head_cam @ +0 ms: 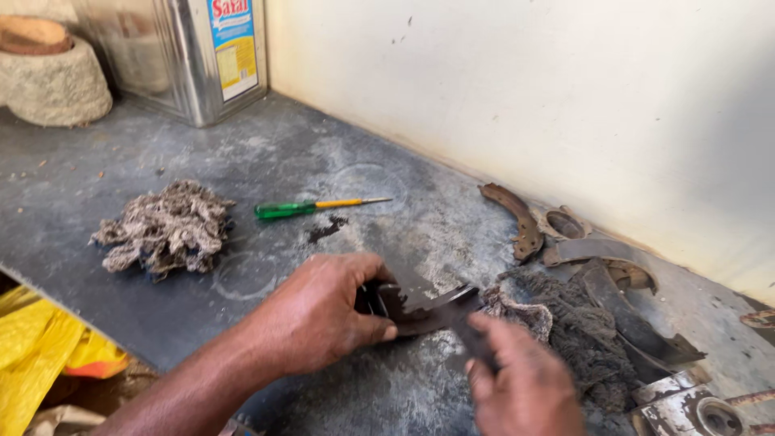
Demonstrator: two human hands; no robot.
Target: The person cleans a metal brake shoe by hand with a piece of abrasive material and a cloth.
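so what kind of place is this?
Probably a small vehicle repair workshop. Worn curved brake shoes lie along the wall on a grimy dark bench, beside a green-handled screwdriver and a wad of cleaning rag waste.

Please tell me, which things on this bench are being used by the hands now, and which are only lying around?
In use:
- left hand gripping the curved brake shoe
- right hand on the same shoe
- dirty rag beside the right hand

Lying about:
- green-handled screwdriver
- wad of cotton waste
- other brake shoes near the wall
- metal tin
- stone mortar
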